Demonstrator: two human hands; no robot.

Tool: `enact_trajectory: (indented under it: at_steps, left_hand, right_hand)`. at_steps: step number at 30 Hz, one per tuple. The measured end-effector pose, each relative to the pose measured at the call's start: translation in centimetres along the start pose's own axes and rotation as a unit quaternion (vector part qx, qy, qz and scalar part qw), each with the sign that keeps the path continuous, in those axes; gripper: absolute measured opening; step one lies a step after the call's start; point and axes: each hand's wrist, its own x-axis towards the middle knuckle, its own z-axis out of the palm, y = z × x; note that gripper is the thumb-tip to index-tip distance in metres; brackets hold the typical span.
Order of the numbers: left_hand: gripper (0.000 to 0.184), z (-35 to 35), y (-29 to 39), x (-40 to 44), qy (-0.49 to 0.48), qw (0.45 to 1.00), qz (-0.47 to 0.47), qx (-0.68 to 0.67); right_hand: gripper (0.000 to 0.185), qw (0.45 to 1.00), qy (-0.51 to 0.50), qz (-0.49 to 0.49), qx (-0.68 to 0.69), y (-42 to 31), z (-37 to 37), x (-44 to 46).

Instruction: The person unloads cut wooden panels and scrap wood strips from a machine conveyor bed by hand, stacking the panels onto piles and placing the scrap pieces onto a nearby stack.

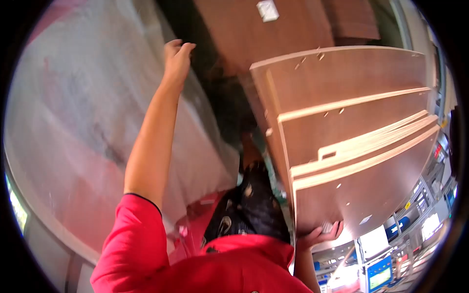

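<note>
My left hand point(177, 61) reaches forward at the end of a stretched arm, fingers loosely bent and the thumb apart. Nothing shows in it; it is over the border of a pale cloth-like sheet point(112, 97). On the right, brown boards point(361, 185) with light edges stand on edge in a stack. My right hand point(320, 237) is low against the face of the nearest board, fingers curled up. A small pale, striped thing point(327, 227) shows between its thumb and fingers. Whether it is loose or a label stuck on the board is unclear.
More brown boards point(264, 36) lie ahead, one with a white label point(267, 10). A dark, narrow strip of floor point(222, 100) runs between the sheet and the stack. Lower right are a blue-framed screen point(380, 276) and other equipment.
</note>
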Motion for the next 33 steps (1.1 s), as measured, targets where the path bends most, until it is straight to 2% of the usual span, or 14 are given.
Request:
enact_trajectory:
  at_steps: [2, 5, 6, 7, 8, 9, 11, 12, 15, 18, 25, 28, 31, 33]
  left_hand:
    - [0.040, -0.9, -3.4, -3.8, -0.168, 0.974, -0.063, -0.138]
    - [0.026, -0.5, -16.1, -15.0, -0.354, 0.909, -0.154, -0.156]
    - [0.030, 0.0, -19.1, -18.7, -0.466, 0.854, -0.224, 0.062]
    - [0.034, -0.4, -22.2, -23.6, -0.537, 0.765, -0.352, 0.040]
    - [0.038, 0.2, -24.4, -28.9, -0.615, 0.718, -0.302, 0.122]
    - [0.035, 0.0, -25.5, -34.2, -0.607, 0.686, -0.376, 0.137]
    - [0.058, 0.7, -34.0, -44.2, -0.737, 0.580, -0.079, 0.338]
    - [0.070, 0.1, -31.0, -46.7, -0.669, 0.601, -0.266, 0.348]
    - [0.088, 1.1, -31.7, -50.1, -0.610, 0.635, -0.323, 0.347]
    - [0.090, 3.0, -36.7, -50.6, -0.580, 0.704, -0.254, 0.322]
    - [0.068, 5.3, -38.4, -47.8, -0.524, 0.762, -0.145, 0.350]
    - [0.072, 4.7, -39.5, -50.8, -0.424, 0.804, -0.051, 0.414]
    - [0.077, 3.0, -38.5, -53.4, -0.388, 0.803, 0.012, 0.452]
    - [0.081, 3.8, -39.1, -53.8, -0.411, 0.795, -0.011, 0.447]
  right_hand:
    - [0.055, 1.000, 0.012, 0.010, 0.019, -0.3, 0.2, 0.3]
    - [0.051, 0.999, 0.020, 0.008, 0.023, -1.1, 0.6, 0.6]
    - [0.050, 1.000, 0.019, 0.005, 0.022, -1.1, 0.5, 0.4]
    - [0.047, 1.000, 0.019, -0.007, 0.005, -1.4, 0.5, 0.5]
    - [0.046, 1.000, 0.021, -0.005, 0.005, -1.7, 0.5, 0.6]
    - [0.046, 1.000, 0.024, -0.004, 0.005, -1.9, 0.6, 0.6]
    - [0.045, 0.999, 0.038, -0.024, -0.009, -1.9, 0.7, 0.6]
    - [0.045, 0.999, 0.034, -0.036, -0.015, -1.6, 0.7, 0.5]
    - [0.046, 0.996, 0.039, -0.071, -0.039, -1.9, 1.0, 0.3]
    - [0.050, 0.997, 0.039, -0.071, 0.016, -0.7, 1.8, -0.1]
    - [0.047, 0.972, 0.095, 0.107, 0.189, -4.0, 4.9, 2.0]
    - [0.042, 0.995, 0.091, -0.013, 0.043, -2.9, 4.6, 3.6]
    - [0.040, 0.988, 0.118, -0.048, 0.088, -2.4, 5.8, 4.6]
    - [0.039, 0.984, 0.140, -0.070, 0.081, -1.8, 6.8, 5.6]
